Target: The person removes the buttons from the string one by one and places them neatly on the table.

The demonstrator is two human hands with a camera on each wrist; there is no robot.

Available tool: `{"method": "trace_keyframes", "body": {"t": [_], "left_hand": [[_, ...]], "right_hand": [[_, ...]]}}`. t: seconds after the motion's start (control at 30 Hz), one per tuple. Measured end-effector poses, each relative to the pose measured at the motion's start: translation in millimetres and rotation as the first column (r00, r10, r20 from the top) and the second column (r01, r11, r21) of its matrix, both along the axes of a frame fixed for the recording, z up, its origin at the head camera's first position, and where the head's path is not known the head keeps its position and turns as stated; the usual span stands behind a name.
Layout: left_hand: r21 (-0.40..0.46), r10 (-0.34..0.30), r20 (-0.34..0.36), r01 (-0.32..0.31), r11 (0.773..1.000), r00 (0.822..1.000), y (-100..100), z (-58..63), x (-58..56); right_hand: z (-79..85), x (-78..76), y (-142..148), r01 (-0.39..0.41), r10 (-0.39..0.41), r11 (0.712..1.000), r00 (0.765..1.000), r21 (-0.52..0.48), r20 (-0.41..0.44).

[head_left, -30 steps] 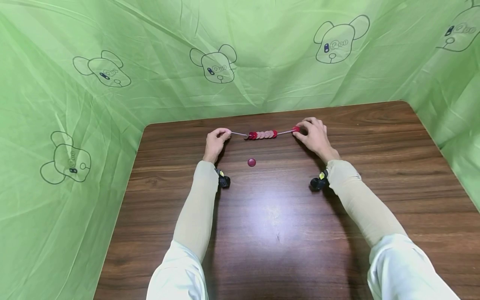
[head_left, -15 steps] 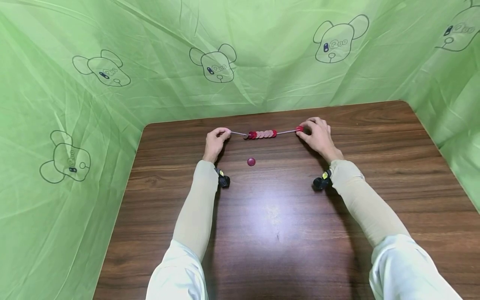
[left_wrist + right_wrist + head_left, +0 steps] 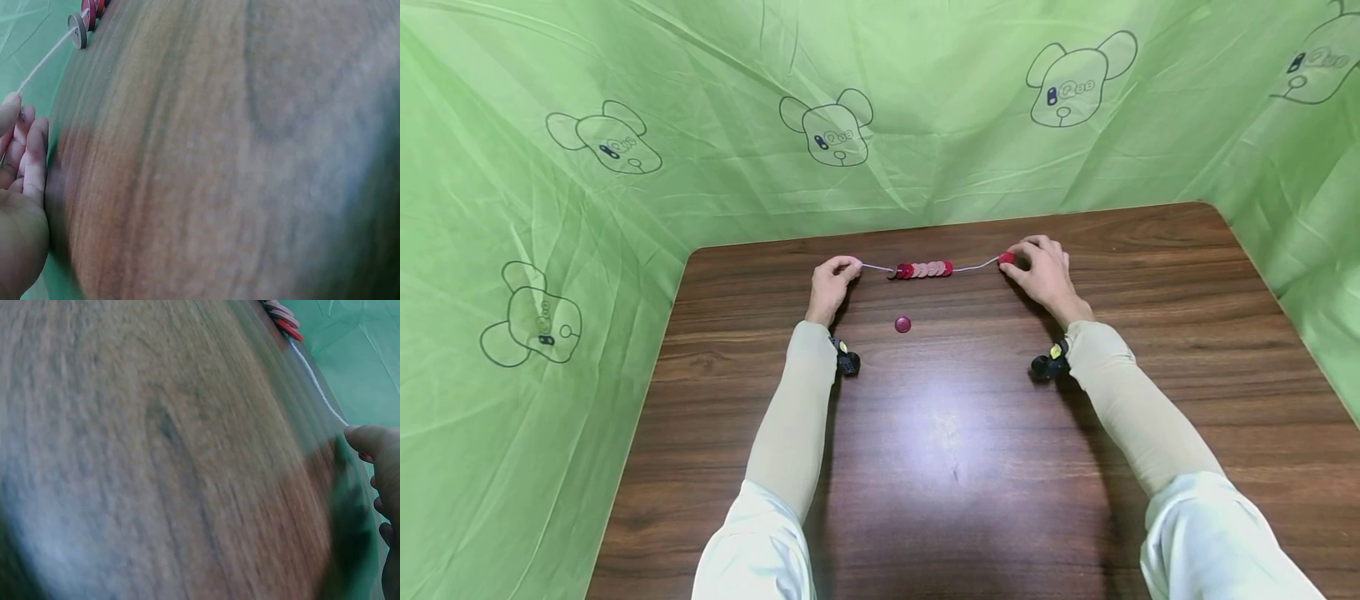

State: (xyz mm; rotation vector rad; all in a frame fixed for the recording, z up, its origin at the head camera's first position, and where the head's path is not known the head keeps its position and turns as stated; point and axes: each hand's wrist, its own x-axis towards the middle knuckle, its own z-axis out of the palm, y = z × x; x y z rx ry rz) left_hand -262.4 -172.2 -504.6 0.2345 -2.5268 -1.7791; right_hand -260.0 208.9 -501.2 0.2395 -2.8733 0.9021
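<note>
Several round buttons (image 3: 921, 270) in dark, red and pink hang in an overlapping row on a thin pale string (image 3: 977, 267). My left hand (image 3: 831, 287) pinches the string's left end between thumb and fingertips. A grey button (image 3: 77, 31) is the closest on the string to that hand in the left wrist view. On the right, my right hand (image 3: 1045, 275) pinches a separate red button (image 3: 1006, 259), with the string leading to it. Between this button and the row, the string curves slightly. Fingers hide most of the red button in the right wrist view.
A loose dark-red button (image 3: 903, 324) lies on the brown wooden table (image 3: 955, 467), nearer than the row. Green cloth (image 3: 925, 150) with line-drawn animal heads rises behind the table and along both sides. Each wrist wears a small black camera (image 3: 847, 362).
My right hand has moved to the right with the red button. The string on that side was straight and now sags in a curve. The left hand stays in place.
</note>
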Motion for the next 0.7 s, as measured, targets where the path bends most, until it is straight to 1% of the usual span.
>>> {"method": "trace_keyframes", "body": {"t": [0.47,0.7], "left_hand": [[0.020,0.001,-0.009,0.000,1.000,1.000,0.9,-0.2,-0.2],[0.008,0.003,-0.010,-0.003,1.000,1.000,0.3,-0.2,-0.6]], "right_hand": [[1.6,0.5,9.3,0.042,-0.042,0.998,0.999,-0.049,0.008],[-1.1,0.8,12.5,0.047,-0.047,0.998,0.999,-0.051,0.011]]}}
